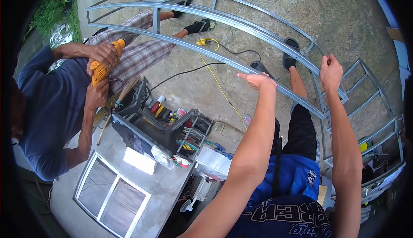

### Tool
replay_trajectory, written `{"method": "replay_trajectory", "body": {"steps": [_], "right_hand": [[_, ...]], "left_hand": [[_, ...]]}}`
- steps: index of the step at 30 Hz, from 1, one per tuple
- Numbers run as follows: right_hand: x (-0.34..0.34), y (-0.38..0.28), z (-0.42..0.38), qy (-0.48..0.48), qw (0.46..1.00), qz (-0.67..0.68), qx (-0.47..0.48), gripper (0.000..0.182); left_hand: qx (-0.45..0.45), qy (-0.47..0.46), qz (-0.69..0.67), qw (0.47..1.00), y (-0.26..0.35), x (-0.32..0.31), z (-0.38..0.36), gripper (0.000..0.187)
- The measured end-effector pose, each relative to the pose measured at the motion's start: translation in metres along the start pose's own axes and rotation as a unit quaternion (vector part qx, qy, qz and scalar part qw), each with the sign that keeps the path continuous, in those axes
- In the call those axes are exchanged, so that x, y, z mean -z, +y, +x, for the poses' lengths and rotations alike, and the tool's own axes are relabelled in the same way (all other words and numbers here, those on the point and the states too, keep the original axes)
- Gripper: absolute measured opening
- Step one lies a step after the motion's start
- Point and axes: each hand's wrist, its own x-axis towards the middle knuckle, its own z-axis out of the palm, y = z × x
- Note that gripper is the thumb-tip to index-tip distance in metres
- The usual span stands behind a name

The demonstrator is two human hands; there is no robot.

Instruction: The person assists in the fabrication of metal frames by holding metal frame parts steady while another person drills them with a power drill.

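Observation:
A long metal frame (241, 27) of joined grey bars stretches from the upper left to the right in front of me. My left hand (259, 81) is against its near bar, palm up with fingers stretched out to the left. My right hand (331, 72) is closed around a bar near the frame's right end. At the left, a co-worker (56, 113) holds a yellow power drill (104, 63) in both hands, its front end pointing toward the frame's left part.
A black bin of tools (159, 113) stands on a grey surface by a white-framed window panel (112, 190). Black and yellow cords (215, 76) cross the concrete floor (258, 5). Another metal frame (365, 96) stands at the right.

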Motion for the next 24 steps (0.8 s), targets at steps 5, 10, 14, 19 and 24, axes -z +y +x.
{"method": "replay_trajectory", "body": {"steps": [5,10,14,19,24], "right_hand": [[0.007,0.024,-0.004,0.090,0.974,0.132,0.160,0.023],[0.051,0.092,-0.031,0.355,0.904,0.233,-0.056,0.024],[0.021,0.164,-0.047,0.316,0.816,0.377,-0.304,0.038],[-0.007,0.138,-0.067,0.272,0.716,0.447,-0.463,0.060],[-0.017,0.132,-0.055,0.300,0.669,0.442,-0.516,0.048]], "left_hand": [[-0.011,-0.004,0.025,1.000,-0.009,0.004,0.011,0.084],[-0.055,-0.004,0.063,0.996,-0.009,0.013,0.005,0.086],[-0.059,0.007,0.067,0.996,-0.007,0.006,0.003,0.085],[-0.032,0.006,0.068,0.997,-0.008,0.007,0.013,0.085],[-0.059,0.005,0.053,0.997,-0.007,0.008,-0.007,0.084]]}}
